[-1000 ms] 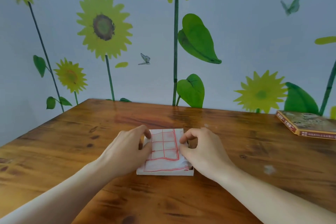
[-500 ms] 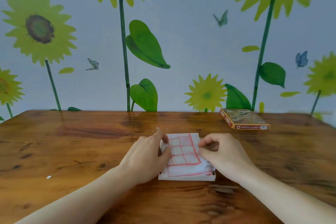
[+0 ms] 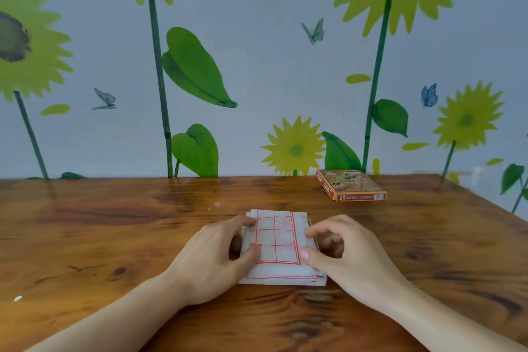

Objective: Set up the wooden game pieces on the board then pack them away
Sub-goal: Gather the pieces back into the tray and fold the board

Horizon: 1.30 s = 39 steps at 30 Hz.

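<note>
Folded paper game board lay mid-bench atop shallow tray. Left hand pinched left edge; right hand pinched right. Risk: uneven pull tearing paper, dragging tray.

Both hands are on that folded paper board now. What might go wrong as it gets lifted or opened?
1. The folded paper board looks thin and creased; with the left hand and right hand pinching opposite edges, a hard pull may tear it along a fold.
2. It lies on a shallow tray that is barely visible; lifting the paper could drag the tray and spill whatever is inside, which I cannot see.
3. The box lid sits far back, a reach away for packing.
</note>
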Tool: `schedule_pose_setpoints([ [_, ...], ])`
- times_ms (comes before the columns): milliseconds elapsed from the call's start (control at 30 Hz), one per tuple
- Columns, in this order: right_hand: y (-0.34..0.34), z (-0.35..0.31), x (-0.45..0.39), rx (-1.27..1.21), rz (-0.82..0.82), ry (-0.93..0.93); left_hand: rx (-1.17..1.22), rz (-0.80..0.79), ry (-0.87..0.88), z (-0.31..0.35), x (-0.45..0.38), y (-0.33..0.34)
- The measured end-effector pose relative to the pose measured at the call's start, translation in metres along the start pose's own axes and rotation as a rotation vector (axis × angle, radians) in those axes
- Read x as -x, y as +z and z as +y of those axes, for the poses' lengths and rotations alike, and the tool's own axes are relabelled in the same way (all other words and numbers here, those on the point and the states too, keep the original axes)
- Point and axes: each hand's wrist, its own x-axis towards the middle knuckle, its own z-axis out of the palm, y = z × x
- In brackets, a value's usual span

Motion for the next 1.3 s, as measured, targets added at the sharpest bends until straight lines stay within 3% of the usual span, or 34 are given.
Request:
schedule_pose_setpoints([
  [100, -0.003, 0.009, -0.008, -0.052, 0.111, -0.012, 0.0, 0.011, 0.004, -0.003, 0.0, 0.002],
  [267, -0.014, 0.053, -0.063, 0.151, 0.318, 0.125, 0.021, 0.018, 0.002, -0.003, -0.001, 0.005],
  [433, -0.014, 0.074, -0.109, 0.389, 0.341, 0.342, 0.041, 0.024, -0.007, -0.005, -0.002, 0.006],
  [633, -0.016, 0.088, -0.134, 0.375, 0.326, 0.511, 0.053, 0.048, -0.002, -0.003, -0.002, 0.006],
  [833, -0.014, 0.065, -0.102, 0.153, 0.535, 0.319, 0.078, 0.098, -0.035, -0.007, 0.0, 0.006],
  [1033, -0.003, 0.01, -0.032, 0.007, 0.597, -0.053, 0.113, 0.374, 0.039, 0.017, 0.0, -0.007],
  [1300, 0.014, -0.037, 0.025, -0.091, 0.519, -0.224, 0.797, 0.304, -0.181, 0.061, -0.001, -0.018],
])
